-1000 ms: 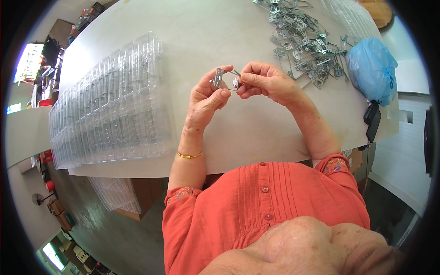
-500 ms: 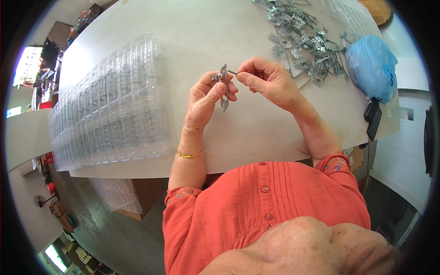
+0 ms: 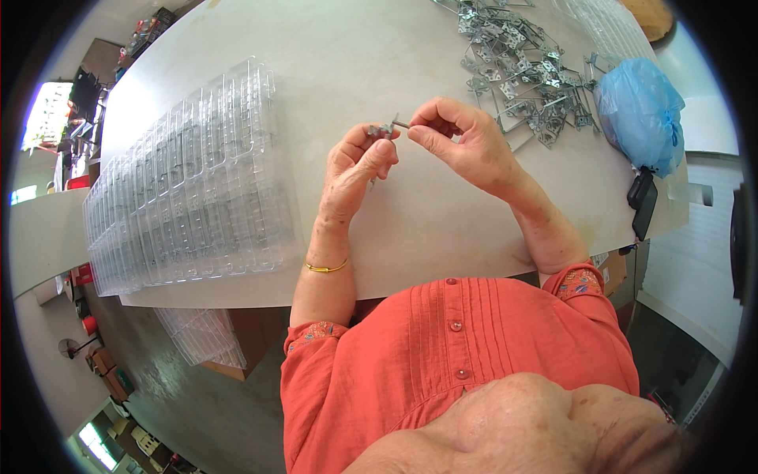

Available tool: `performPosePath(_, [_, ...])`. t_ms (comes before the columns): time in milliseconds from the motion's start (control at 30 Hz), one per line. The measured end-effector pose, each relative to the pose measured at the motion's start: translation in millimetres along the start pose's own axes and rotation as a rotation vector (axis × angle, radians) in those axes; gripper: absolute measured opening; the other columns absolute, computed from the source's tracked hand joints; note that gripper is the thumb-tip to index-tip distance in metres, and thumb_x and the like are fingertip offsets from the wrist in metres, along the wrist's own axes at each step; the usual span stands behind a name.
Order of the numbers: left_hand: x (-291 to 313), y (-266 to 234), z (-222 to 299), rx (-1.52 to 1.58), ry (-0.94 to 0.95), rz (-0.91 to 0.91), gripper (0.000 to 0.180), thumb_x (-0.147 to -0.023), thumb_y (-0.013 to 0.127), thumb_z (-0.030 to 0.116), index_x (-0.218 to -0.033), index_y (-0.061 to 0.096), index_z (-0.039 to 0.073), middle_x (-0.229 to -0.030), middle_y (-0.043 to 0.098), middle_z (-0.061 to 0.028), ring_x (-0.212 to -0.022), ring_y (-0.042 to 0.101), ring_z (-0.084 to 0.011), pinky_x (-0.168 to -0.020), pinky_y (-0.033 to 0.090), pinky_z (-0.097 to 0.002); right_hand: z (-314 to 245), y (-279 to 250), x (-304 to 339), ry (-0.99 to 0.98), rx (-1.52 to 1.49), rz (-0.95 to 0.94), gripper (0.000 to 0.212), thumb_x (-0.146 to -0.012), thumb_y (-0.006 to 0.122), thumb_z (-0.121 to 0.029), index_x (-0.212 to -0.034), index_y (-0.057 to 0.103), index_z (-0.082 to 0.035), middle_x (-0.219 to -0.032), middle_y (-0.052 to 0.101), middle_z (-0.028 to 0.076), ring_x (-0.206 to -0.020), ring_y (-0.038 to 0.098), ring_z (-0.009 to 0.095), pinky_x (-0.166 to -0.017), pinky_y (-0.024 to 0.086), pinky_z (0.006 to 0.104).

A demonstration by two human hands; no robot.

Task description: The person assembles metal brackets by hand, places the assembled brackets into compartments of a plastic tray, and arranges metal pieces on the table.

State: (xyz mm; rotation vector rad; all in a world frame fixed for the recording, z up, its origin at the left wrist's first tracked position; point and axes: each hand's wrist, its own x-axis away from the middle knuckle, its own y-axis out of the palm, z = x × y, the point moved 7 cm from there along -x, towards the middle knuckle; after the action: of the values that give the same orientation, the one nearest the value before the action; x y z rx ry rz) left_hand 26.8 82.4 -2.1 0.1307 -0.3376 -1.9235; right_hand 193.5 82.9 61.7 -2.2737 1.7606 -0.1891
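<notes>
Over the middle of the white table (image 3: pixel 410 237), my left hand (image 3: pixel 347 170) is closed around a small grey metal bracket (image 3: pixel 380 131), pinching it between thumb and fingers. Much of the bracket is hidden by those fingers; a small tip shows below them. A short, thin metal rod (image 3: pixel 401 124) spans from the bracket to my right hand (image 3: pixel 474 150), whose thumb and forefinger pinch its end. Whether rod and bracket are one piece I cannot tell. Beyond my right hand lies a tangled heap of similar metal brackets (image 3: pixel 525 79) with thin rods among them.
Clear plastic trays (image 3: pixel 189 174) with many narrow compartments cover the table's left side. A knotted blue plastic bag (image 3: pixel 639 114) sits at the right edge, by a black object (image 3: pixel 643 205). More clear plastic (image 3: pixel 600 31) lies far right. Under the table stands a cardboard box (image 3: pixel 257 336).
The bracket has turned in my left hand: its long plate stood upright in view before and now shows mostly end-on. My right hand stays almost in place at the rod.
</notes>
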Motion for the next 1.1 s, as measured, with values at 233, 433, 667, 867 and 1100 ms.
performPosePath(233, [2, 5, 4, -0.147, -0.042, 0.036, 0.035, -0.095, 0.072, 0.032, -0.115, 0.066, 0.003, -0.088, 0.064, 0.0007, -0.076, 0.053, -0.0069, -0.066, 0.042, -0.022, 3, 3, 0, 0.012, -0.077, -0.009, 0.015, -0.097, 0.065, -0.012, -0.108, 0.065, -0.001, -0.081, 0.065, 0.001, -0.072, 0.059, 0.007, -0.065, 0.05, 0.0243])
performPosePath(433, [2, 6, 3, -0.249, -0.026, 0.038, 0.035, -0.093, 0.074, 0.029, -0.115, 0.067, 0.002, -0.093, 0.067, 0.0, -0.084, 0.059, -0.0067, -0.069, 0.044, -0.0216, 17, 10, 0, 0.169, -0.259, -0.128, 0.018, -0.098, 0.063, -0.016, -0.109, 0.066, -0.002, -0.082, 0.064, -0.001, -0.073, 0.058, 0.006, -0.066, 0.048, 0.0228])
performPosePath(667, [2, 8, 2, -0.332, -0.009, 0.028, 0.034, -0.092, 0.076, 0.026, -0.113, 0.067, 0.001, -0.09, 0.067, 0.0015, -0.084, 0.058, -0.0057, -0.07, 0.045, -0.0232, 23, 8, -2, 0.155, -0.155, -0.131, 0.017, -0.098, 0.064, -0.018, -0.104, 0.069, -0.003, -0.084, 0.064, -0.002, -0.079, 0.057, 0.006, -0.07, 0.047, 0.0225])
performPosePath(867, [2, 22, 4, -0.489, -0.029, -0.093, 0.03, -0.092, 0.075, 0.025, -0.107, 0.066, 0.0, -0.078, 0.059, 0.0036, -0.072, 0.051, -0.0051, -0.065, 0.042, -0.0235, 22, -6, -5, 0.006, -0.222, 0.096, 0.017, -0.099, 0.065, -0.021, -0.103, 0.068, -0.005, -0.088, 0.064, -0.002, -0.077, 0.057, 0.005, -0.07, 0.047, 0.022])
performPosePath(1100, [0, 1, 1, 0.065, -0.011, -0.004, 0.04, -0.101, 0.056, 0.03, -0.115, 0.065, -0.006, -0.081, 0.061, -0.0026, -0.065, 0.047, -0.0094, -0.06, 0.037, -0.0245, 14, -5, -3, 0.162, -0.254, 0.046, 0.017, -0.101, 0.064, -0.025, -0.103, 0.066, -0.009, -0.065, 0.056, -0.004, -0.061, 0.051, 0.003, -0.057, 0.042, 0.0211])
